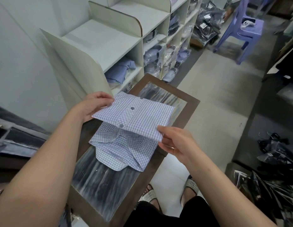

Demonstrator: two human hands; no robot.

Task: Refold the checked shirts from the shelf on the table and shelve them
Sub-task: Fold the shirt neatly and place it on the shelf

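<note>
Left hand (95, 105), right hand (176, 142) pinch checked shirt (136, 117) over table (191, 105); shelf (139, 51) beside; bags (206, 23), perhaps garments.

The white shirt with thin blue checks (134, 115) is soft, thin cloth. It is not shiny at all. Its small grey-blue buttons (132, 108) look hard and dull. The small table has a dark brown wooden frame (192, 104) and a shiny top (101, 181) that looks like glass, with streaks of light on it. The white shelf unit (99, 40) is made of smooth, matt boards. The folded shirts on the shelves (152, 54) are in clear, glossy plastic bags. The light purple chair (247, 30) is smooth plastic. The pale floor (216, 95) looks smooth and dull.
</note>
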